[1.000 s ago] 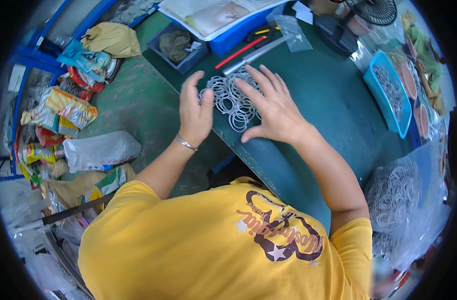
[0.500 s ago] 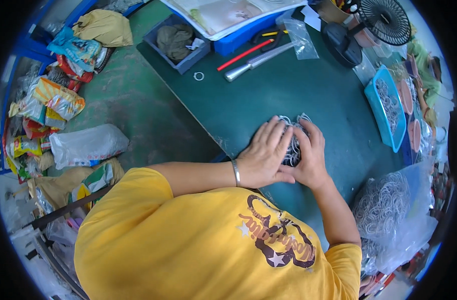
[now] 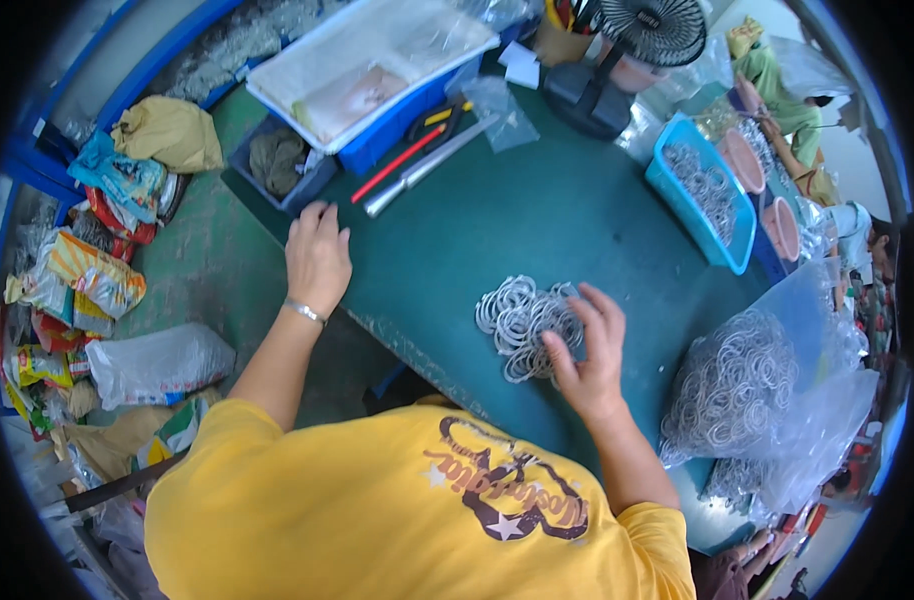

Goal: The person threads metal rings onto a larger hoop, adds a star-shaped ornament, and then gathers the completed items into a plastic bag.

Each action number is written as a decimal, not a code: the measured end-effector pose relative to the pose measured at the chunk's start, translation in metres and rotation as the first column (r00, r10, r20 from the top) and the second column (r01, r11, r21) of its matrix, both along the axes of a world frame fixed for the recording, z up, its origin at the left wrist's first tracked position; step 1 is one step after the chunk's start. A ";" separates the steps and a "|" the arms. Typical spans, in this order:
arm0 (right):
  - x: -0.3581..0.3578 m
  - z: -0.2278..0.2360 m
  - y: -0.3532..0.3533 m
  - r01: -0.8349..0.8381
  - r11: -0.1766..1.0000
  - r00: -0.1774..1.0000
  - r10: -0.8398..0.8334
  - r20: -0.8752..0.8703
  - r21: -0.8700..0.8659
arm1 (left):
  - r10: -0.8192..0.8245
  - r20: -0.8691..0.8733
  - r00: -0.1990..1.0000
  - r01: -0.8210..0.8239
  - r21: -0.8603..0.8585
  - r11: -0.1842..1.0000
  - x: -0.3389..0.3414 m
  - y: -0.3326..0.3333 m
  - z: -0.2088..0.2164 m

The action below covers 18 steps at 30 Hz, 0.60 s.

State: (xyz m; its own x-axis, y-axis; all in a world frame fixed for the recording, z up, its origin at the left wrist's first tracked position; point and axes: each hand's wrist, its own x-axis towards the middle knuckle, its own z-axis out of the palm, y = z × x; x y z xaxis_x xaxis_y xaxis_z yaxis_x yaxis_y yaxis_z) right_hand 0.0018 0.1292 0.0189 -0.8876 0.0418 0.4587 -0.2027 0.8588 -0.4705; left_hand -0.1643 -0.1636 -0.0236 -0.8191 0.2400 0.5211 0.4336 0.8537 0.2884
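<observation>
A loose pile of thin grey metal rings (image 3: 517,318) lies on the green table. My right hand (image 3: 595,360) is at the pile's right edge, thumb and fingers apart, with the fingertips at the outer rings. Far to the left, my left hand (image 3: 317,262) rests at the table's edge, beside a grey-blue bin (image 3: 307,186). Its fingers are bent down and close together; whatever is beneath them is hidden.
A light-blue basket (image 3: 742,240) of rings stands at the right, near a clear bag (image 3: 732,385) full of rings. A red stick (image 3: 397,165), a metal tool (image 3: 417,172), a blue tub (image 3: 377,148) and a black fan (image 3: 592,95) occupy the far side.
My left hand has left the pile and moved far left to where a single ring lay, which no longer shows. My right hand has opened away from the rings, which now lie spread. The view has shifted.
</observation>
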 end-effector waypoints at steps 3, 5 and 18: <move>-0.017 0.008 -0.006 -0.101 0.994 0.992 0.103 -0.067 0.031 | 0.054 0.001 0.999 -0.054 -0.012 0.998 0.004 -0.008 -0.005; -0.023 0.012 -0.014 -0.168 0.985 0.982 0.170 -0.085 0.031 | 0.062 0.019 0.998 -0.063 0.055 0.997 0.003 -0.020 -0.010; 0.015 0.085 0.006 -0.357 0.698 0.933 0.294 -0.206 -0.621 | 0.136 0.163 0.977 -0.166 0.187 0.968 0.004 -0.025 -0.010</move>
